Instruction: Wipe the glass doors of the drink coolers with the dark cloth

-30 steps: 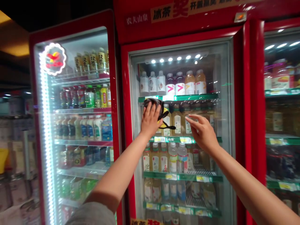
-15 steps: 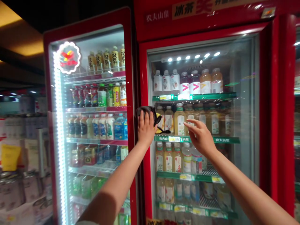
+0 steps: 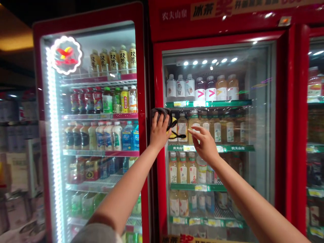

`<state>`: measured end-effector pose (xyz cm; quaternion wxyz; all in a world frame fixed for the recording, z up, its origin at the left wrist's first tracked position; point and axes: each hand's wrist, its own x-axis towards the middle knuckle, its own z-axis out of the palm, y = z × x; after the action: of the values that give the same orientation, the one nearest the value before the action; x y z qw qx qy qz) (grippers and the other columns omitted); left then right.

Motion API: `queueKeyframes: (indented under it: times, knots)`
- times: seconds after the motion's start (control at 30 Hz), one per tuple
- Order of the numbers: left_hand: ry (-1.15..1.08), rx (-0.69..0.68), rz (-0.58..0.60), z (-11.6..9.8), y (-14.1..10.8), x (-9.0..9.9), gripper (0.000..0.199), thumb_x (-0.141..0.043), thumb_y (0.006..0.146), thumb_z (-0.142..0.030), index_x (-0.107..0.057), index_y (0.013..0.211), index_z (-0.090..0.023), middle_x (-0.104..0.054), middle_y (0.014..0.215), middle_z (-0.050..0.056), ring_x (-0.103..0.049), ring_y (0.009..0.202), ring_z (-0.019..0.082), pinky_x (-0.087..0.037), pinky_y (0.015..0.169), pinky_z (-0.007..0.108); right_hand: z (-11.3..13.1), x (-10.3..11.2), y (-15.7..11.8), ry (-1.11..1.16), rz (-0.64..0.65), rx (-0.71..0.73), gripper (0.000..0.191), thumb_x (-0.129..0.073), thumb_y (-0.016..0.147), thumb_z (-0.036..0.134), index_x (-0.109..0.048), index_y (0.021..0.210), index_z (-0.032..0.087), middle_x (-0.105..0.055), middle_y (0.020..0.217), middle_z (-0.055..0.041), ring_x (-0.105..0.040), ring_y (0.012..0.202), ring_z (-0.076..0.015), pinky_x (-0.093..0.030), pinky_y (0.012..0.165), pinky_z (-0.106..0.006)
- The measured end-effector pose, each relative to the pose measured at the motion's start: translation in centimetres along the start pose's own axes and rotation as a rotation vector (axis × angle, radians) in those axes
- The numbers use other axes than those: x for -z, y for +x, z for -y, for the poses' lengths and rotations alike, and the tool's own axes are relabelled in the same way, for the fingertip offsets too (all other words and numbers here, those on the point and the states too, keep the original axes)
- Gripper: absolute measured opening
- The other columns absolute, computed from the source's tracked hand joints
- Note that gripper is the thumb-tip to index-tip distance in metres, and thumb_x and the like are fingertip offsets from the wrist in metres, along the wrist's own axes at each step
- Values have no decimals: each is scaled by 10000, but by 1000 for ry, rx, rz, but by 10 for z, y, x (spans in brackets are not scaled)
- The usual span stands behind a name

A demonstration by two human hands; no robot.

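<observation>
My left hand (image 3: pixel 160 131) presses a dark grey and yellow cloth (image 3: pixel 162 113) against the red door frame (image 3: pixel 159 84) of the middle drinks fridge, at its left edge. A black-edged loop of the cloth hangs over the glass to the right. My right hand (image 3: pixel 204 141) is raised before the glass door (image 3: pixel 253 128), with its fingers apart and nothing in it. Whether its fingertips touch the glass cannot be told. Behind the glass, bottles (image 3: pixel 182 128) stand on shelves with green edges.
On the left, a lit fridge (image 3: pixel 140 40) with a red frame holds rows of bottles and cans. Part of another red fridge (image 3: pixel 301 135) shows at the far right. A small orange-lit switch (image 3: pixel 285 21) sits above the middle door.
My right hand has moved left, closer to my left hand and the cloth. The view has shifted, and more of the right fridge shows. My left hand remains on the cloth.
</observation>
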<state>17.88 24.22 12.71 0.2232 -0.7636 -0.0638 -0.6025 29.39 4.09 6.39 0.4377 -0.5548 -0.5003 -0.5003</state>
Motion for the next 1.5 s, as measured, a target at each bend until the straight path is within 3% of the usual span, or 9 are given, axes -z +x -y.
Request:
queueKeyframes:
  times: [0.17, 0.37, 0.57, 0.8, 1.03, 1.13, 1.27, 1.4, 1.5]
  knots:
    - [25, -48, 65, 2, -30, 3, 627, -621, 926, -334, -459, 1509, -170, -438, 1609, 137, -238, 1567, 332, -268, 1279, 495, -2, 7, -8, -50, 19, 1, 390, -486, 941, 143, -754, 1198, 263, -695, 1249, -118, -650, 1093, -276, -572, 900, -477]
    - [13, 86, -18, -24, 45, -4, 625, -557, 956, -323, -415, 1535, -135, -404, 1624, 165, -213, 1569, 366, -211, 1279, 566, -14, 26, 0, -88, -37, -16, 411, -490, 939, 144, -740, 1227, 298, -701, 1243, -103, -651, 1098, -272, -573, 901, -473]
    - [-24, -267, 136, -33, 12, -4, 650, -615, 922, -353, -446, 1526, -184, -441, 1607, 136, -236, 1563, 360, -199, 1278, 571, -21, 38, -12, -145, -27, -28, 411, -492, 935, 145, -740, 1224, 298, -698, 1244, -101, -648, 1095, -268, -577, 878, -456]
    - [-78, -4, -37, -58, 63, -16, 625, -547, 946, -328, -432, 1528, -133, -394, 1624, 192, -192, 1570, 386, -171, 1267, 617, -39, 51, -11, -191, -67, -100, 420, -500, 905, 119, -758, 1196, 276, -703, 1243, -103, -659, 1077, -267, -586, 868, -433]
    - [-127, -432, 135, -72, 45, -20, 620, -631, 884, -321, -512, 1488, -243, -499, 1569, 112, -305, 1538, 341, -184, 1273, 591, -67, 82, -27, -265, -77, -135, 411, -495, 914, 123, -760, 1194, 266, -709, 1221, -104, -664, 1062, -259, -584, 884, -432]
    - [-129, -277, 43, -72, 51, -23, 586, -597, 908, -330, -523, 1478, -215, -497, 1564, 138, -299, 1534, 370, -179, 1260, 628, -88, 97, -31, -288, -71, -168, 411, -503, 907, 114, -761, 1192, 256, -706, 1227, -110, -664, 1064, -260, -581, 909, -439]
    - [-175, -54, -101, -117, 87, -38, 633, -575, 920, -324, -458, 1525, -176, -438, 1599, 176, -223, 1555, 400, -146, 1251, 664, -113, 109, -30, -287, -73, -222, 428, -518, 888, 87, -759, 1196, 262, -699, 1240, -104, -662, 1084, -252, -580, 931, -423]
    - [-210, -331, -7, -166, 84, -57, 639, -609, 899, -318, -480, 1516, -212, -485, 1575, 143, -274, 1547, 369, -171, 1267, 619, -136, 127, -36, -303, -58, -229, 442, -523, 891, 88, -748, 1219, 281, -695, 1250, -95, -660, 1097, -243, -578, 943, -410]
    - [-225, -611, 100, -175, 73, -63, 642, -661, 858, -323, -524, 1484, -277, -533, 1546, 93, -338, 1527, 324, -193, 1281, 566, -153, 146, -44, -326, -53, -211, 436, -518, 900, 99, -747, 1221, 284, -697, 1242, -91, -659, 1107, -237, -569, 968, -412]
